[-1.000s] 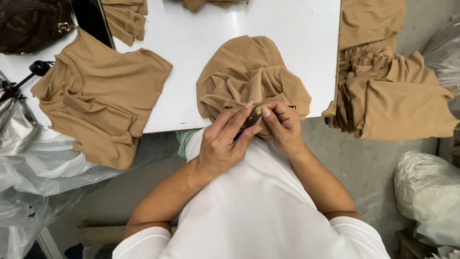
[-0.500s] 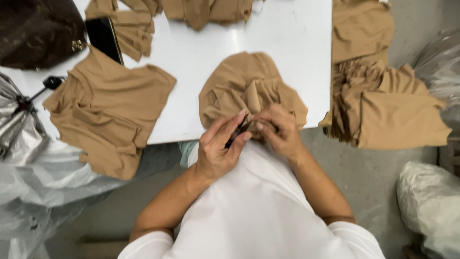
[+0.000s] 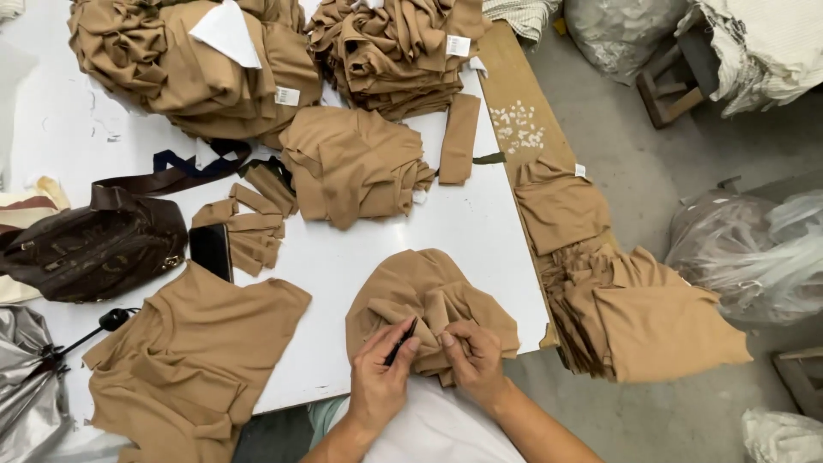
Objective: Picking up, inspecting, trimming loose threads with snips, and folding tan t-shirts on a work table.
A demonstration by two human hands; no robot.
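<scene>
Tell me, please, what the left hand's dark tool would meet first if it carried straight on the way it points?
Probably the bunched tan garment: the left hand aims its thin dark tool up into those folds, though depth is unclear.

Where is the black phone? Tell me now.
In the head view, the black phone lies on the white table, left of centre, between the brown bag and tan fabric strips.

Small white rectangular label point(image 3: 287, 96) sat on the far-left tan fabric stack, beside a larger white paper sheet point(image 3: 226, 33). Second white rectangular tag point(image 3: 458, 45) lay on the middle stack. Tiny white tag point(image 3: 580, 171) marked the right-hand fabric pile. Dark phone screen point(image 3: 211, 250) lay blank on the white desk point(image 3: 480, 231).
</scene>
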